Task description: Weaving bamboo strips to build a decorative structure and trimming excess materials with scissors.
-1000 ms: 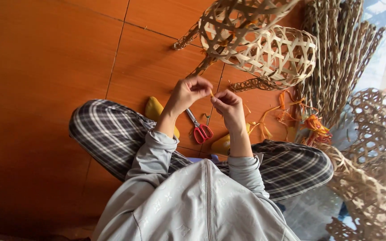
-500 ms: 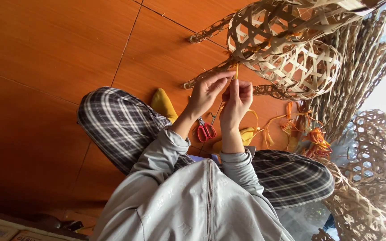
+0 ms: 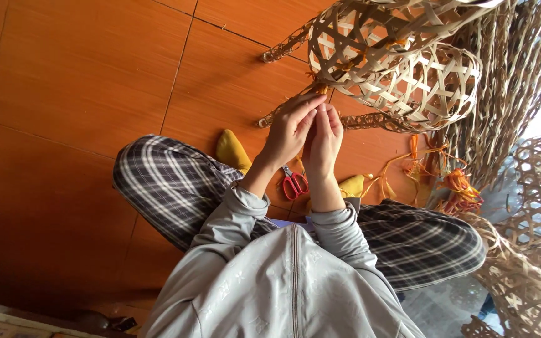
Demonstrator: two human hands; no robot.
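The head view looks down on a person sitting cross-legged on an orange tiled floor. Both hands are raised to the lower rim of an open-weave bamboo basket, which is the landmark here. The left hand and the right hand touch each other just below this rim, and their fingers are closed in a pinch on an orange tie strip at the basket's edge. Behind the basket, touching it on its right, lies a second woven basket. Below the hands, red scissors rest on the floor between the knees. A bundle of orange strips lies to the lower right of the basket, near more woven pieces. Left of the basket the floor has wide free room.
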